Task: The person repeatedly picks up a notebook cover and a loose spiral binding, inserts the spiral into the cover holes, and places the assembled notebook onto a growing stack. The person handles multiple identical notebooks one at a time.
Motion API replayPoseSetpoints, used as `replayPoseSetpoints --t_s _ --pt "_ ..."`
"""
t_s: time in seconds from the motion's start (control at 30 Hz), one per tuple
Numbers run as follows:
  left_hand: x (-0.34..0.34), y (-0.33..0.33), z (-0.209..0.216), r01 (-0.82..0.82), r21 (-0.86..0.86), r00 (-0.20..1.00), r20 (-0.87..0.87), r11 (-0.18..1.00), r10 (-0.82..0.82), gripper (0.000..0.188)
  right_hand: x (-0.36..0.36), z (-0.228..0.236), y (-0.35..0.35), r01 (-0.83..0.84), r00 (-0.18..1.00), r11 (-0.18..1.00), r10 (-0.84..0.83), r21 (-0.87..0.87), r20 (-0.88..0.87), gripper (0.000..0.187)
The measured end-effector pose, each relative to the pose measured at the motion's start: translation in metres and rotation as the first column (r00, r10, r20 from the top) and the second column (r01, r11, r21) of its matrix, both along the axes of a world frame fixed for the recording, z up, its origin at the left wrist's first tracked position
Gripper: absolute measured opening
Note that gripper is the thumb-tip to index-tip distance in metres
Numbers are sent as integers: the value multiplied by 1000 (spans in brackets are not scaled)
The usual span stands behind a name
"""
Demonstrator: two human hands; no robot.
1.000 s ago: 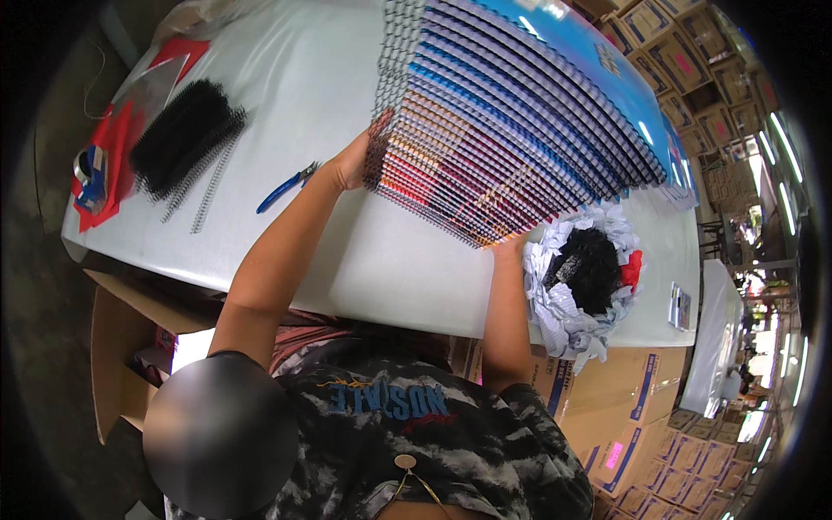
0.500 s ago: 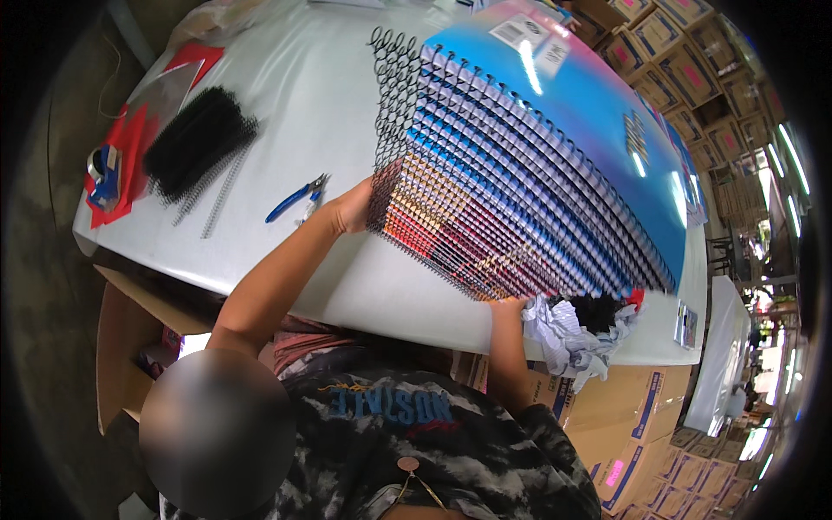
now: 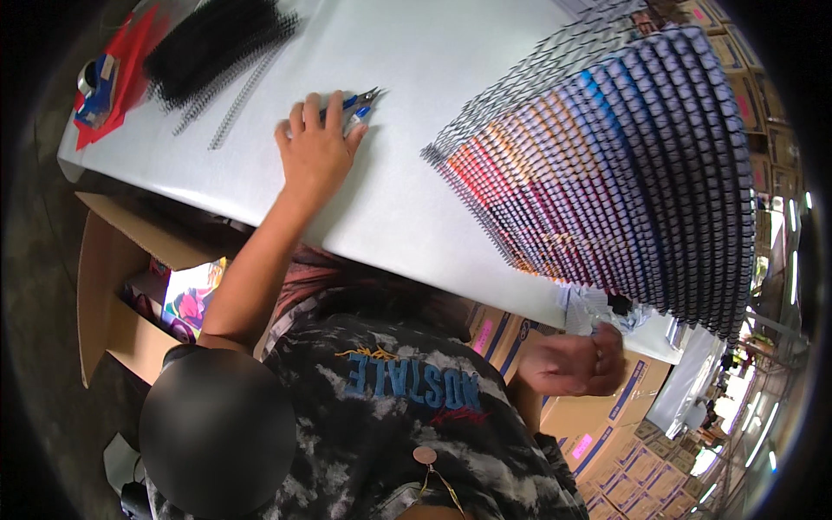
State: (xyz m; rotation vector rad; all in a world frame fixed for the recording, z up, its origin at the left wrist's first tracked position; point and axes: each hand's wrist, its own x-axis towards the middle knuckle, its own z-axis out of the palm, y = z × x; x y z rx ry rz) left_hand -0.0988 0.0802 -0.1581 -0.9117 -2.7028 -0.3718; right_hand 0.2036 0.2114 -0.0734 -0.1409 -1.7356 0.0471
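On the white table, my left hand [image 3: 316, 154] rests with fingers spread over the blue handles of a pair of small cutting pliers [image 3: 351, 102]. The pliers' tips point away from the fingers, and part of the handles is hidden under them. To the right stands a tall stack of spiral-bound notebooks [image 3: 598, 173], black coil edges facing me. My right hand [image 3: 576, 362] is off the table's near edge, below the stack, fingers curled and blurred by motion. Whether it holds anything small cannot be made out.
Black binding coils [image 3: 217, 52] lie at the far left, beside a blue tape dispenser [image 3: 97, 91] on red sheets [image 3: 126, 65]. An open carton [image 3: 130, 277] stands below the left table edge. Crumpled pale paper [image 3: 598, 303] lies by the stack. Closed cartons [image 3: 628, 394] stand below right.
My left hand has let go of the notebook stack's left side and moved left to the pliers. My right hand has come away from the stack's near side toward me. The view has shifted.
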Motion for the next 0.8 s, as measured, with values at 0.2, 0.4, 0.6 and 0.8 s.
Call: replayPoseSetpoints --t_s 0.2,0.4,0.6,0.8 --pt "19 -14 -4 59 227 994 80 972 -79 52 -108 14 -50 -127 636 311 754 -942 163 28" --pt "33 -36 32 -69 457 766 593 887 -247 40 -164 8 -42 -147 544 476 771 -867 331 30" --pt "76 -21 19 -846 275 -432 150 457 -889 34 -232 40 -9 -147 116 986 100 -83 988 38" --pt "115 9 4 -807 127 -572 76 577 -817 36 -272 3 10 -85 -620 976 -208 199 756 42"
